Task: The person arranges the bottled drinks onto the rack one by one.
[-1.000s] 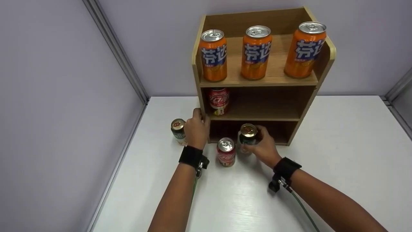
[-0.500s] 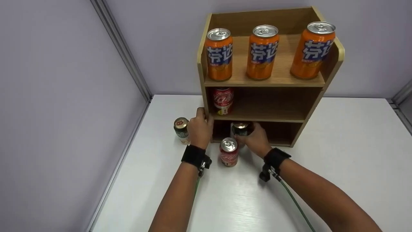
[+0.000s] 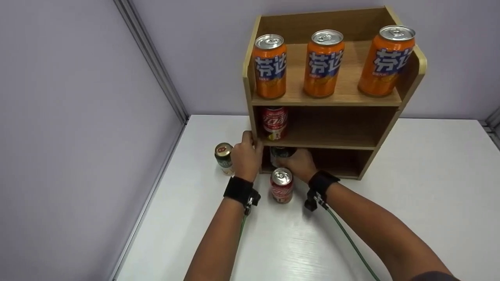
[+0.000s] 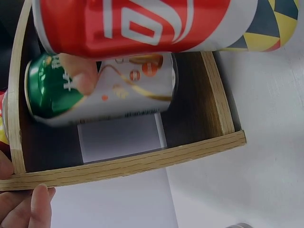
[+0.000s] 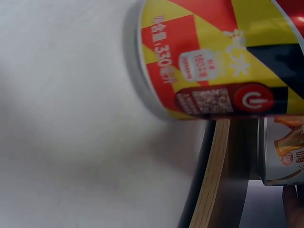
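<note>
In the head view, my right hand (image 3: 300, 163) grips a green-and-white drink can (image 3: 276, 154) upright in the bottom compartment, toward its left end. The left wrist view shows this can (image 4: 128, 90) inside the wooden frame, with a fingertip across its side. My left hand (image 3: 247, 160) holds the left side panel of the wooden shelf (image 3: 320, 146), thumb and fingers on either side of its edge. A red cola can (image 3: 281, 189) stands on the table just before the bottom compartment, partly covering the held can in both wrist views.
Three orange soda cans (image 3: 322, 72) line the top shelf. Another red cola can (image 3: 275, 121) stands at the left of the middle shelf. A second green can with a gold top (image 3: 224, 158) is on the white table (image 3: 273, 242), left of my left hand.
My right hand has carried the green-and-white can left and inward, from before the shelf into the bottom compartment. My left hand keeps its hold on the side panel.
</note>
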Demonstrator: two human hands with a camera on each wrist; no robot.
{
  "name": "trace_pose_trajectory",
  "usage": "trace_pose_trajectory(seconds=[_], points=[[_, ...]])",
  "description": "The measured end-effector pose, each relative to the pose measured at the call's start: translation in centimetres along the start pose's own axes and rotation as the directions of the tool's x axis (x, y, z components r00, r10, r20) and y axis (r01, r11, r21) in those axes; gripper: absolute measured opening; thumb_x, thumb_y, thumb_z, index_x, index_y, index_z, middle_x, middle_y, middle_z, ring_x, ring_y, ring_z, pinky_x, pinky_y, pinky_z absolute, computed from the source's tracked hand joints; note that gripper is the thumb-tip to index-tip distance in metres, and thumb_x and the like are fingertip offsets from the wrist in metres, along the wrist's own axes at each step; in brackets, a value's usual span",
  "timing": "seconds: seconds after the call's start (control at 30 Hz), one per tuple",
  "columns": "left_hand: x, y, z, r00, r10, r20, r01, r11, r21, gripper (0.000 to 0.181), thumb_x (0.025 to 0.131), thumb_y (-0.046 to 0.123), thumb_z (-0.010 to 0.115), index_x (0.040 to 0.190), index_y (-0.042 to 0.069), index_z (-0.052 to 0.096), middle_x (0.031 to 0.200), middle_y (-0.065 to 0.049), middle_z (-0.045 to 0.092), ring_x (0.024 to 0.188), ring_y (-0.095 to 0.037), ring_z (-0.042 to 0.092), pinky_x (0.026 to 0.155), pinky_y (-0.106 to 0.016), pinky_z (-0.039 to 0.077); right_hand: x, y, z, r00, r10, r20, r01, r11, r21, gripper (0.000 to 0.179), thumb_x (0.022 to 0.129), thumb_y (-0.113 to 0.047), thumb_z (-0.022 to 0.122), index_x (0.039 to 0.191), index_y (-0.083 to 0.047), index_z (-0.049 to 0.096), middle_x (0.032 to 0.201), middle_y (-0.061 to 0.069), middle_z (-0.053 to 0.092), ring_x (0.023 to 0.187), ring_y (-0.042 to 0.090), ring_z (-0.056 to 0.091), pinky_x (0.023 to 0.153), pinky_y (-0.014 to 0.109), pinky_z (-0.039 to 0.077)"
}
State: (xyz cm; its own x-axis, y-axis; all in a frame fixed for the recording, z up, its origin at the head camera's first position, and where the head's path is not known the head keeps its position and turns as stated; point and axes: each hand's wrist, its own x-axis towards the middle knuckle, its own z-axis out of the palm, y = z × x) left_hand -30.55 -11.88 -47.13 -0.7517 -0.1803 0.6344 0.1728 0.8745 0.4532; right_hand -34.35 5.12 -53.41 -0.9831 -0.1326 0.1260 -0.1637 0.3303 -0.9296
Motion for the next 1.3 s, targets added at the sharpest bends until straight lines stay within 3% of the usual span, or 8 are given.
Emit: trace_pose_trajectory(seconds=[0.23, 0.7, 1.17, 1.3], points=[[0.0, -0.1, 0.0, 1.0, 0.011, -0.006, -0.011, 1.0, -0.004, 0.019, 0.09, 0.019, 0.067, 0.1, 0.004, 0.061, 0.074, -0.009, 0.069, 0.056, -0.023, 0.065, 0.048, -0.037, 0.048, 0.6, 0.1, 0.7, 1.0, 0.02, 0.019, -0.02, 0.999, 0.03, 0.083, 0.071, -0.034, 0.084, 0.138, -0.004, 0.046, 0.131, 0.008, 0.055, 0.12, 0.022, 0.049, 0.102, 0.037, 0.036], [0.0, -0.2, 0.1, 1.0, -0.002, -0.012, 0.002, 1.0, -0.015, 0.017, 0.089, 0.021, 0.066, 0.098, 0.007, 0.06, 0.068, -0.007, 0.066, 0.053, -0.022, 0.062, 0.047, -0.039, 0.046, 1.2, 0.4, 1.5, 0.998, -0.063, 0.031, 0.058, 0.99, 0.132, 0.092, 0.071, -0.031, 0.087, 0.144, -0.008, 0.037, 0.138, 0.005, 0.048, 0.127, 0.019, 0.043, 0.105, 0.037, 0.031], [-0.1, -0.3, 0.2, 1.0, -0.001, -0.023, 0.001, 1.0, 0.007, 0.018, 0.088, 0.019, 0.068, 0.097, 0.006, 0.061, 0.067, -0.009, 0.066, 0.052, -0.024, 0.062, 0.046, -0.04, 0.046, 1.2, 0.6, 1.9, 0.999, -0.016, 0.036, 0.012, 0.995, 0.102, 0.096, 0.07, -0.033, 0.087, 0.146, -0.007, 0.035, 0.142, 0.009, 0.045, 0.131, 0.023, 0.04, 0.107, 0.038, 0.03], [-0.1, -0.2, 0.1, 1.0, 0.003, -0.018, -0.004, 1.0, -0.002, 0.02, 0.089, 0.019, 0.067, 0.1, 0.005, 0.061, 0.068, -0.009, 0.067, 0.052, -0.023, 0.063, 0.046, -0.039, 0.046, 1.1, 0.7, 2.0, 0.998, -0.037, 0.042, 0.033, 0.995, 0.097, 0.094, 0.071, -0.036, 0.086, 0.145, -0.007, 0.036, 0.14, 0.008, 0.046, 0.129, 0.023, 0.041, 0.106, 0.038, 0.03]])
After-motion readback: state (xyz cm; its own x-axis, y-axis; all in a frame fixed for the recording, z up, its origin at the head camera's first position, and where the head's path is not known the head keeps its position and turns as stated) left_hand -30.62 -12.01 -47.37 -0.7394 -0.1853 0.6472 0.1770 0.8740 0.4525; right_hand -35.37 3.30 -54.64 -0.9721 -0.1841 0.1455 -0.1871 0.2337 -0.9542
